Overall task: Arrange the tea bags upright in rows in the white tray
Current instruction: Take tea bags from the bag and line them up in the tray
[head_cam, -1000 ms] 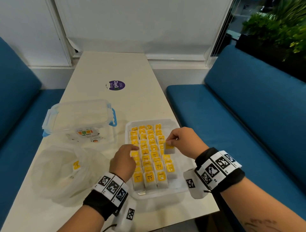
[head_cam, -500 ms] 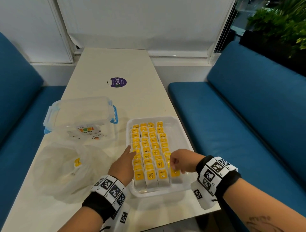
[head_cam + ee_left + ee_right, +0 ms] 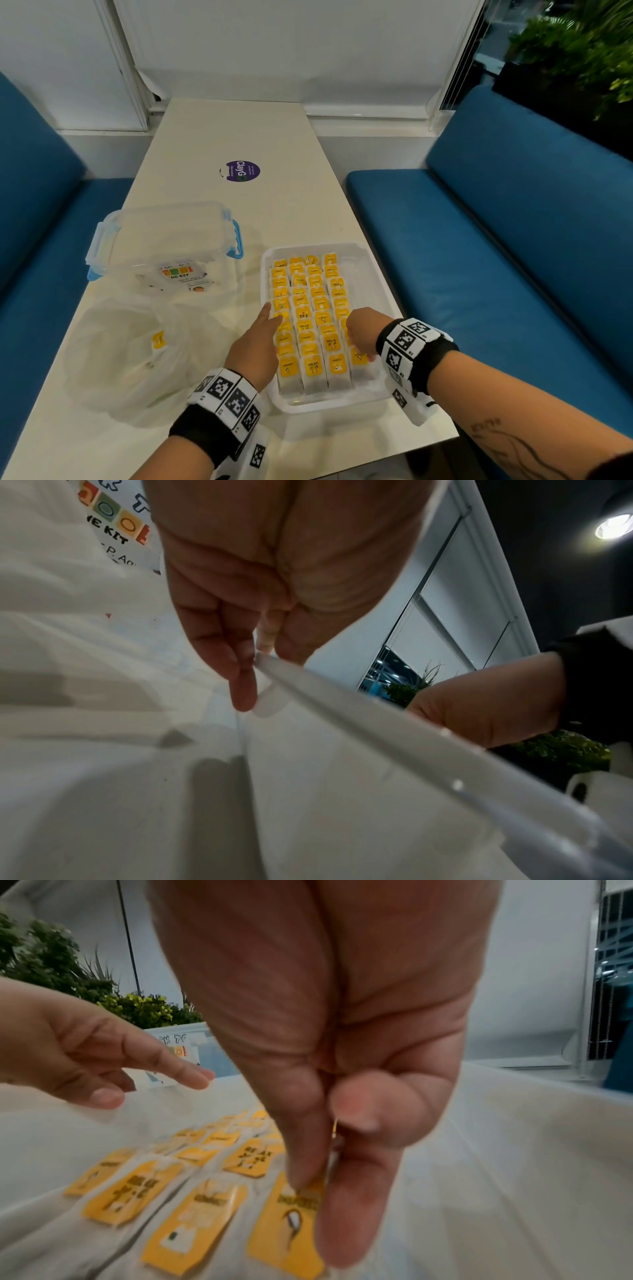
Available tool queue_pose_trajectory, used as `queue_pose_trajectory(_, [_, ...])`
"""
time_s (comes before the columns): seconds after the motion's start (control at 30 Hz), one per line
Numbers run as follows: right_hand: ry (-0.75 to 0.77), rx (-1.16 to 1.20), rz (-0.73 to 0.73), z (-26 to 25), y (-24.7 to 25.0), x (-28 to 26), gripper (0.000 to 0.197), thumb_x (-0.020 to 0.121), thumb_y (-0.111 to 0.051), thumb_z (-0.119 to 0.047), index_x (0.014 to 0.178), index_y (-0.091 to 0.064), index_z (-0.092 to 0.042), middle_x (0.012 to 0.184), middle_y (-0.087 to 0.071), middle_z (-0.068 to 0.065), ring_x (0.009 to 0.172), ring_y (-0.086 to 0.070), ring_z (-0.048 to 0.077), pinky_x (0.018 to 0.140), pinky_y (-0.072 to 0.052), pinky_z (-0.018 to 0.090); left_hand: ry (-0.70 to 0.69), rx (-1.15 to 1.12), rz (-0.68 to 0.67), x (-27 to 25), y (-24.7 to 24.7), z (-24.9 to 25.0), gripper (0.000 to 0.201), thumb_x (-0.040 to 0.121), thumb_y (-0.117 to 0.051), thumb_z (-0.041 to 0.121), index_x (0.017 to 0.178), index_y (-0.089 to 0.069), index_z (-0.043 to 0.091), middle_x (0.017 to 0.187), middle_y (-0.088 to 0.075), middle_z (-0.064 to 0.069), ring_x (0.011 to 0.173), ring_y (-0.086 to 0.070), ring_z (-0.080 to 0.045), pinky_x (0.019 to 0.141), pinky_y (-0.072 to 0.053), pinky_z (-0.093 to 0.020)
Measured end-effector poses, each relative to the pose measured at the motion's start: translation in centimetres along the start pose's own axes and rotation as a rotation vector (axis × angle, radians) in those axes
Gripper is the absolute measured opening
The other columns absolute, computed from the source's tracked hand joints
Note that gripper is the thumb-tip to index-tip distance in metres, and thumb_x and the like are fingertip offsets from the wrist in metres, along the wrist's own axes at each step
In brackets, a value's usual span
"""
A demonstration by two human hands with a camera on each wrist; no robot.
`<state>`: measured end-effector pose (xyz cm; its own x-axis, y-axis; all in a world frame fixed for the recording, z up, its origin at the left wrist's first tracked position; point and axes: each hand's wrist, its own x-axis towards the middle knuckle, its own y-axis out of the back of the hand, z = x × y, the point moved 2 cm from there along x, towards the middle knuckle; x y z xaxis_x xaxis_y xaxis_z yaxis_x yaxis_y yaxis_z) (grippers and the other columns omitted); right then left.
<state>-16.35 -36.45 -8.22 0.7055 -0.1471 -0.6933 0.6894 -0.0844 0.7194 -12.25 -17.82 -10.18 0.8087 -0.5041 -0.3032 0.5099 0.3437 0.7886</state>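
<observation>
Hands apart — right hand pinches tea bag; left hand flat beside tray.

My booth, seen from the near end of the table.
Blue benches flank it on both sides; beyond its far end hangs a white blind; a green plant stands behind the right bench.

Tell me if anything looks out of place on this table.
One yellow-tagged tea bag lies apart in the clear plastic bag, left of the white tray, while the rest stand in rows in the tray. Nothing looks spilled or damaged.
</observation>
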Motion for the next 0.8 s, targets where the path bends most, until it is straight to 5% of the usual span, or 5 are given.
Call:
queue_pose_trajectory(0.2, [-0.046,0.084,0.03,0.1,1.1,-0.2,0.032,0.09,-0.058,-0.008,0.121,-0.057,0.002,0.121,-0.062,0.016,0.11,-0.061,0.028,0.085,-0.051,0.03,-0.021,0.002,-0.058,-0.2,0.1,-0.1,0.061,0.096,-0.044,0.009,0.149,-0.019,0.025,0.159,0.005,0.009,0.135,-0.038,-0.013,0.097,-0.04,-0.024])
queue_pose_trajectory(0.3, [-0.064,0.321,0.199,0.7,3.7,-1.0,0.018,0.091,-0.055,-0.004,0.107,-0.06,-0.003,0.098,-0.064,0.011,0.087,-0.068,0.024,0.052,-0.047,0.019,-0.04,-0.009,-0.062,-1.2,1.3,-0.3,0.059,0.096,-0.047,0.021,0.148,-0.019,0.027,0.159,-0.005,0.006,0.141,-0.028,-0.014,0.108,-0.03,-0.027])
queue_pose_trajectory(0.57, [0.131,0.722,0.554,-5.7,10.6,-2.4,0.006,0.09,-0.055,-0.009,0.089,-0.055,-0.014,0.071,-0.055,0.0,0.053,-0.055,0.009,0.036,-0.036,0.013,-0.002,-0.244,0.519,-5.7,12.0,-5.2,0.034,0.088,-0.06,0.015,0.12,-0.058,0.026,0.128,-0.052,0.005,0.104,-0.053,-0.01,0.088,-0.04,-0.023])
queue_pose_trajectory(0.67, [0.396,0.648,0.535,-12.7,11.1,-2.4,0.009,0.085,-0.063,-0.009,0.092,-0.059,-0.015,0.074,-0.054,-0.004,0.069,-0.057,0.014,0.05,-0.04,0.012,0.195,-0.095,0.617,-7.4,14.5,-9.5,0.032,0.087,-0.062,0.019,0.117,-0.061,0.029,0.138,-0.045,0.0,0.125,-0.042,-0.02,0.101,-0.034,-0.032])
queue_pose_trajectory(0.8, [0.636,0.386,0.442,-22.0,10.2,-1.2,0.022,0.085,-0.059,-0.004,0.107,-0.064,-0.009,0.101,-0.061,0.004,0.097,-0.057,0.019,0.075,-0.038,0.02,0.454,-0.008,0.448,-8.1,14.6,-14.3,0.035,0.086,-0.062,0.032,0.12,-0.058,0.036,0.154,-0.021,-0.006,0.138,-0.024,-0.029,0.11,-0.023,-0.045])
